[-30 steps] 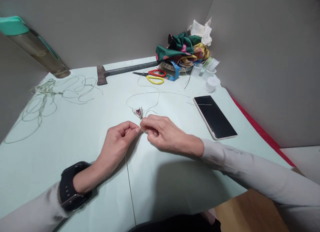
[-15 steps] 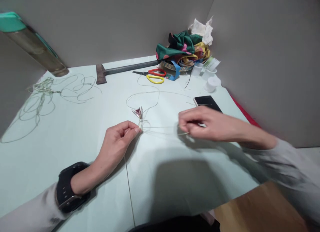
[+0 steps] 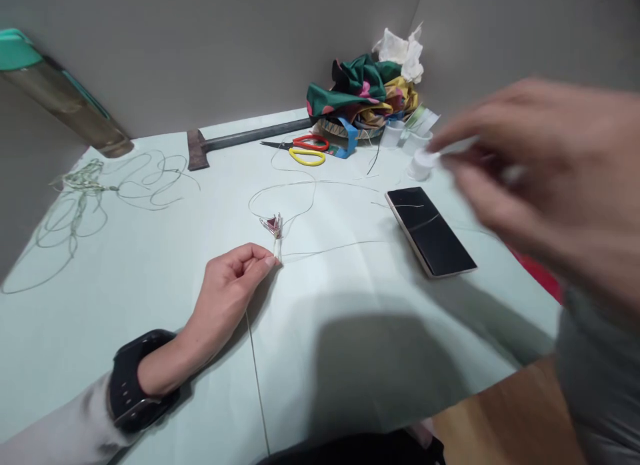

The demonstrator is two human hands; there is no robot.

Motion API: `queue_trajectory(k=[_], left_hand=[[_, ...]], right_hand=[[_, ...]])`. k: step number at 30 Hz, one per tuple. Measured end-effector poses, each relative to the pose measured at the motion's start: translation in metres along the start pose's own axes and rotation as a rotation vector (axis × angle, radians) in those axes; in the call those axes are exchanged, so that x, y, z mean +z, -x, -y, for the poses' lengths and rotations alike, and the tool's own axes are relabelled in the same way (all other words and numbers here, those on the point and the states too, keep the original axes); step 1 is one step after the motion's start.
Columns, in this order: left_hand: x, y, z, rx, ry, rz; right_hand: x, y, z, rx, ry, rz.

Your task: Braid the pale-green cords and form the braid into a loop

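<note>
My left hand (image 3: 227, 291) rests on the pale green table cover (image 3: 125, 265), thumb and forefinger pinched on a thin pale thread (image 3: 325, 250) just below a small clip with a red piece (image 3: 273, 224). From the pinch the thread runs right across the black phone (image 3: 429, 230). My right hand (image 3: 545, 178) is raised high at the right, close to the camera and blurred by motion; its fingers look pinched together, seemingly on the thread's far end. A dark watch sits on my left wrist.
A loose tangle of thread (image 3: 85, 198) lies at the far left near a teal-capped bottle (image 3: 60, 95). At the back are a hammer (image 3: 240, 141), red and yellow scissors (image 3: 305, 150), a heap of coloured cloth (image 3: 367, 95) and small white cups (image 3: 423, 163). Grey walls enclose the table.
My right hand left the left hand, swept right over the phone, then rose up toward the camera, drawing the thread out long. The left hand kept its pinch in place.
</note>
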State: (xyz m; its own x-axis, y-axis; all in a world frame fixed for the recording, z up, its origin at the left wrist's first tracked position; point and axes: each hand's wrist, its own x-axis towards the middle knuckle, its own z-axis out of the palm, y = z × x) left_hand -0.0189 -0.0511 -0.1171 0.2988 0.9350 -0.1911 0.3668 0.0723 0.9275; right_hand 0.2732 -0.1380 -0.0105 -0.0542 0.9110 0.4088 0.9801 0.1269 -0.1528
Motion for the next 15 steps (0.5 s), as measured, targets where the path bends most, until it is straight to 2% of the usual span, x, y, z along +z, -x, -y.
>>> queue_trajectory(k=[1, 2, 4, 5, 8, 11, 15], left_hand=[[0.000, 0.000, 0.001, 0.001, 0.005, -0.001], [-0.001, 0.000, 0.001, 0.003, 0.009, 0.001], [-0.001, 0.000, 0.002, 0.013, 0.022, 0.012], [-0.001, 0.000, 0.002, 0.018, 0.032, 0.020], [-0.001, 0.000, 0.001, 0.023, 0.064, 0.049], [-0.002, 0.001, 0.002, 0.019, 0.081, 0.050], [-0.002, 0.002, 0.004, -0.018, 0.057, 0.022]], right_hand=[[0.015, -0.005, 0.018, -0.104, -0.052, 0.004], [0.032, -0.011, 0.035, -0.141, -0.151, 0.091], [0.067, -0.020, 0.061, -0.159, -0.323, 0.346], [0.083, -0.023, 0.069, -0.152, -0.385, 0.446], [0.117, -0.026, 0.080, -0.113, -0.536, 0.559], [0.127, -0.023, 0.080, -0.076, -0.590, 0.559], [0.123, -0.022, 0.075, -0.015, -0.604, 0.558]])
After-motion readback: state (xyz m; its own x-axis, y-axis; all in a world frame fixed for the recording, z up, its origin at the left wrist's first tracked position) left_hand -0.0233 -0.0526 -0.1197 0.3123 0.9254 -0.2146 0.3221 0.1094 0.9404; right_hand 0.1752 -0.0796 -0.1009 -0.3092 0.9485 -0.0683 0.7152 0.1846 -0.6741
